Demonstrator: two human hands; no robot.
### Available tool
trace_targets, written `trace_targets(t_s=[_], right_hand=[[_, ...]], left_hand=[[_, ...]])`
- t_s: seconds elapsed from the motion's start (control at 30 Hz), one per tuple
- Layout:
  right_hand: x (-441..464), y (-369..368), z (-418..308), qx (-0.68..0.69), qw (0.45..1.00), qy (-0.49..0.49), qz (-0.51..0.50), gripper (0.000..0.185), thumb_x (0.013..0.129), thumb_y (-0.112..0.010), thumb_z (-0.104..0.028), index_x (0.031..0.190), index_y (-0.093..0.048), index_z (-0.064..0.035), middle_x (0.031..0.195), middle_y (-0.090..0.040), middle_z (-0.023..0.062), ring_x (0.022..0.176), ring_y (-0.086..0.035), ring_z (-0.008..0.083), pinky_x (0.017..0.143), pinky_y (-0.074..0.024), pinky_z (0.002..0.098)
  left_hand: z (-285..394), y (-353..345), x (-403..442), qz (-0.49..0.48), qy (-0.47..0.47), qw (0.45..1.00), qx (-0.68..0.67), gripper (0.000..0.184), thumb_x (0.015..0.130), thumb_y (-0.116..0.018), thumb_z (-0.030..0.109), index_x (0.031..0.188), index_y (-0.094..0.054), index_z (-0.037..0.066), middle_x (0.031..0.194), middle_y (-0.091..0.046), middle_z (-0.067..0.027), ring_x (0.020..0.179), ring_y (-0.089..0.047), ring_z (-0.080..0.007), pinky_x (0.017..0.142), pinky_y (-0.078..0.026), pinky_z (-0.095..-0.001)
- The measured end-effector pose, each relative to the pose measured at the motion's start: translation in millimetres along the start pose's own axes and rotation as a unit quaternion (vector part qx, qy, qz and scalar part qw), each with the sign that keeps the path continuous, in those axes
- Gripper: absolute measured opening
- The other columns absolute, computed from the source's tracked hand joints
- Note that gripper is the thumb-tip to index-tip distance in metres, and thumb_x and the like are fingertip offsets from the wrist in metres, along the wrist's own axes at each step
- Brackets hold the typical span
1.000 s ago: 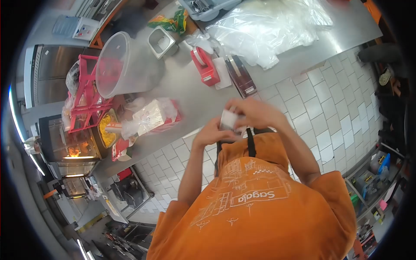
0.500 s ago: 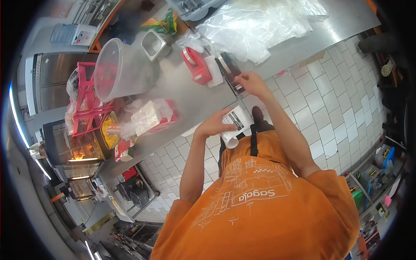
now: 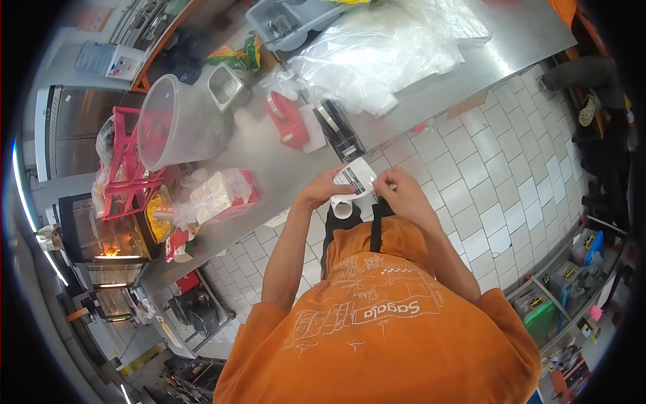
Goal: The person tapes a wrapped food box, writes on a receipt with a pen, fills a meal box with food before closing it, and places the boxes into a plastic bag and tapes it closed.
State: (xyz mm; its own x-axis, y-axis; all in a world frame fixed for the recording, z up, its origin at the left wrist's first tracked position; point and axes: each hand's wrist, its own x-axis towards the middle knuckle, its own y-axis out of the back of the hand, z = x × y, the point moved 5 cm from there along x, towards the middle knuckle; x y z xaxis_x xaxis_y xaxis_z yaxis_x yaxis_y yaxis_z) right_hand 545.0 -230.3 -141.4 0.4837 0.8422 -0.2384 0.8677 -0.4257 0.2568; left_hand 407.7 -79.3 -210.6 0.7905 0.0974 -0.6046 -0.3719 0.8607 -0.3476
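Note:
A partly rolled white paper with black print (image 3: 350, 180) is in my left hand (image 3: 318, 191), its curled end facing me. My right hand (image 3: 404, 194) is at the paper's right edge with thumb and fingers pinched together; whatever thin thing they may hold is too small to make out. Just beyond the paper, a black tape dispenser (image 3: 340, 132) stands at the edge of the steel table (image 3: 262, 151). Beside it are a red tape dispenser (image 3: 287, 121) and a small white card (image 3: 313, 129).
Clear plastic bags (image 3: 383, 60) cover the table's far right part. A large translucent bucket (image 3: 158, 124), a steel container (image 3: 225, 87), a pink crate (image 3: 124, 165) and a bagged white stack (image 3: 215, 195) stand to the left. Tiled floor (image 3: 464, 161) lies to the right.
My right hand has moved from the black tape dispenser to the right edge of the paper. My left hand still holds the paper, now lifted slightly towards the table.

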Motion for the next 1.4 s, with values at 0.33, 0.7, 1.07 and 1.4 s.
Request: trace_targets(t_s=[0.33, 0.7, 1.07, 1.4], right_hand=[[-29.4, -28.7, 49.4, 0.162, 0.969, -0.178, -0.062, 0.019, 0.090, -0.066, -0.017, 0.095, -0.063, 0.0016, 0.076, -0.065, 0.0046, 0.065, -0.060, 0.0100, 0.061, -0.0473, 0.0251], [-21.1, -29.4, 82.4, 0.226, 0.927, -0.256, -0.158, 0.057, 0.085, -0.075, -0.018, 0.134, -0.053, 0.0002, 0.074, -0.057, -0.0021, 0.065, -0.052, 0.0061, 0.059, -0.0447, 0.0228], [-23.5, -38.8, 86.8, 0.271, 0.934, -0.226, -0.055, 0.065, 0.084, -0.074, -0.011, 0.142, -0.045, -0.0030, 0.073, -0.051, -0.0038, 0.067, -0.049, 0.0071, 0.064, -0.0429, 0.0224], [-21.1, -53.5, 71.4, 0.112, 0.974, -0.168, -0.107, 0.052, 0.083, -0.068, -0.004, 0.133, -0.056, -0.0009, 0.071, -0.045, -0.0053, 0.068, -0.044, 0.0065, 0.062, -0.0368, 0.0218]], left_hand=[[10.2, 3.6, 4.7, -0.050, -0.004, 0.998, 0.040, 0.064, 0.079, -0.077, 0.009, 0.135, -0.048, 0.000, 0.111, -0.065, -0.0027, 0.096, -0.063, -0.0105, 0.082, -0.053, -0.0253], [-6.6, 34.5, 24.1, 0.256, 0.022, 0.956, 0.144, 0.071, 0.079, -0.078, 0.045, 0.119, -0.049, -0.006, 0.101, -0.064, -0.0133, 0.095, -0.060, -0.0184, 0.084, -0.047, -0.0323], [-16.8, 12.7, 37.7, 0.389, -0.127, 0.912, 0.028, 0.051, 0.076, -0.078, 0.013, 0.108, -0.040, 0.000, 0.083, -0.067, -0.0128, 0.071, -0.066, -0.0190, 0.062, -0.054, -0.0316], [-50.8, 21.6, -25.9, 0.349, -0.191, 0.915, -0.066, 0.026, 0.085, -0.071, 0.013, 0.108, -0.061, 0.005, 0.089, -0.067, -0.0004, 0.082, -0.061, -0.0102, 0.074, -0.048, -0.0248]])
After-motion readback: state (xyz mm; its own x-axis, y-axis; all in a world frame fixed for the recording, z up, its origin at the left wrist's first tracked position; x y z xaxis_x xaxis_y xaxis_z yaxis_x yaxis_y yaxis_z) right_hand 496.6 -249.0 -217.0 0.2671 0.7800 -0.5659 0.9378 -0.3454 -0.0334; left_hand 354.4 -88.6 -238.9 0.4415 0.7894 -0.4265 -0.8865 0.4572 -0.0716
